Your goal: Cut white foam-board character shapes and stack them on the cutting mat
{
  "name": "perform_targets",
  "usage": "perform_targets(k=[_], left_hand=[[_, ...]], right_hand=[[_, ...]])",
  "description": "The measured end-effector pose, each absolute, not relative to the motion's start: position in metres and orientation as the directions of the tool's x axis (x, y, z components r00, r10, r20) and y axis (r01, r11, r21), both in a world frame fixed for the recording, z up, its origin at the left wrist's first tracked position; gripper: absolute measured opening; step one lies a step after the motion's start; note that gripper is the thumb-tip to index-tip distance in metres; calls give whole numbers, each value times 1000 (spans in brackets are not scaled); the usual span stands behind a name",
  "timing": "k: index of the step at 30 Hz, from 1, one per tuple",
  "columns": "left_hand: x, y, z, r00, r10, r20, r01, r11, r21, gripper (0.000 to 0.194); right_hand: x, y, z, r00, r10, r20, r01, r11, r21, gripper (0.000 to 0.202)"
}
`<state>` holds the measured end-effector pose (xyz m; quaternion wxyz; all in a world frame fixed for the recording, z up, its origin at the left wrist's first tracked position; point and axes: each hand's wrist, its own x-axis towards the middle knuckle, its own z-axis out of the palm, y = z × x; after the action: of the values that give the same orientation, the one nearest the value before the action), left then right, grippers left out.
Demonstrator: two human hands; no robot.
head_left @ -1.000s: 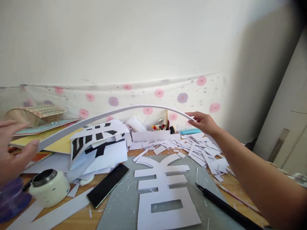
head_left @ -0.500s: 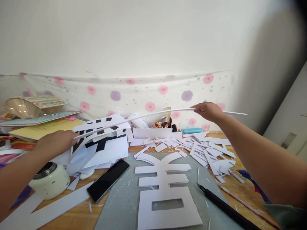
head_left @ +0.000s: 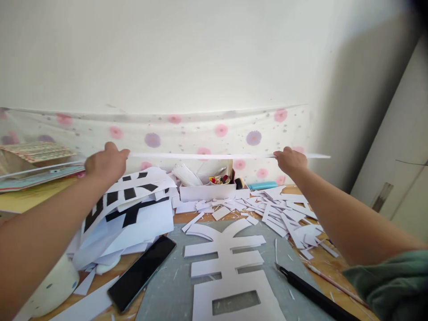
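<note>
A long, thin white strip stretches nearly level in the air between my two hands. My left hand is closed around it, and the strip's end runs on past that hand to the left. On the other side, my right hand pinches the strip near its right end, with a short tip sticking out. Below, a white cut-out character with a rectangular hole lies on a grey cutting mat. To its right rests a black craft knife, blade pointing up and away.
A black phone and sheets printed with black shapes lie at left, near a pale dotted jar. White scraps are heaped at right. A white box of small items stands behind, before a flowered cloth.
My left hand has risen and moved right along the strip, now gripping it farther in. The strip has gone from slanted and bowed to nearly level. The view has shifted slightly.
</note>
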<state>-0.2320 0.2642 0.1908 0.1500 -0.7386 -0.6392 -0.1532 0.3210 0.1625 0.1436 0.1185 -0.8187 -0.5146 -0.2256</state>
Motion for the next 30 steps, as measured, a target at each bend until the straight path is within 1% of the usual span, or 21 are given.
perform_targets(k=[2,4,7,10,12,14,16,18,19,20,21,23,25,26,28,29,30], left_hand=[[-213,277,172,141,898,417,989,-148,-17,48],[-197,291,148,193,910,366,979,-202,-13,44],[-180,310,114,284,917,281,956,-292,-17,41],[-176,318,92,327,914,241,943,-334,-14,41],[-180,314,85,371,900,227,925,-380,-6,46],[-185,306,82,423,880,217,900,-436,10,51],[-189,296,80,457,862,218,880,-475,33,51],[-190,286,80,472,847,244,865,-498,53,48],[-189,279,79,479,837,265,858,-510,61,48],[-187,271,79,483,826,291,851,-521,66,49],[-185,262,78,485,813,323,845,-531,68,50],[-183,237,74,489,780,390,830,-554,67,52],[-183,201,65,501,735,457,807,-588,62,50],[-184,180,57,523,712,468,787,-615,56,48],[-187,136,32,518,655,550,757,-651,62,45],[-188,115,16,528,638,561,739,-670,68,41],[-188,95,-1,538,615,576,701,-707,100,35]], right_hand=[[325,166,132,410,793,450,884,-467,16,39],[326,168,118,427,815,391,886,-463,-2,40],[320,168,97,386,870,308,917,-399,-22,41],[302,159,82,290,919,267,956,-290,-43,43],[281,147,76,203,944,260,979,-195,-57,44],[254,128,69,87,963,255,995,-71,-72,42],[224,104,61,-51,972,228,993,74,-92,40],[195,76,49,-193,963,188,969,217,-115,38],[182,61,42,-300,938,175,935,325,-144,38],[170,46,34,-367,914,171,903,394,-172,36],[160,32,26,-401,902,158,882,427,-198,35],[145,7,10,-432,894,121,859,448,-247,31],[135,-14,-6,-442,894,75,853,445,-273,26],[131,-22,-13,-446,894,54,852,442,-280,23],[125,-33,-26,-428,903,25,860,416,-297,18],[123,-38,-32,-414,910,21,864,400,-305,19],[121,-41,-37,-397,917,26,869,385,-312,21]])
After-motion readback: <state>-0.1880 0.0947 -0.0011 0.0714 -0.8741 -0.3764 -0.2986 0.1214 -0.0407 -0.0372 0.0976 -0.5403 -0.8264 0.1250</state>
